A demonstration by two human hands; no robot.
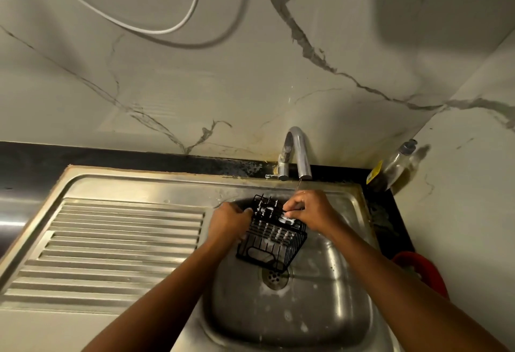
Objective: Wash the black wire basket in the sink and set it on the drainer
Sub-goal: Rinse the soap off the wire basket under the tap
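The black wire basket [274,237] is held tilted above the sink [320,310] bowl, toward its back edge and just beyond the drain [274,276]. White foam [278,230] is seen clinging to its wires. Its left side is gripped by the left hand [227,222], fingers curled round the frame. Its upper right part is pinched by the right hand [309,208], fingers bent over the wires. A thin stream of water is released from the tap [298,151] at the back edge, just above the right hand. The ribbed drainer [119,243] is seen left of the bowl. A clear bottle [395,165] is stood at the table's back right corner.
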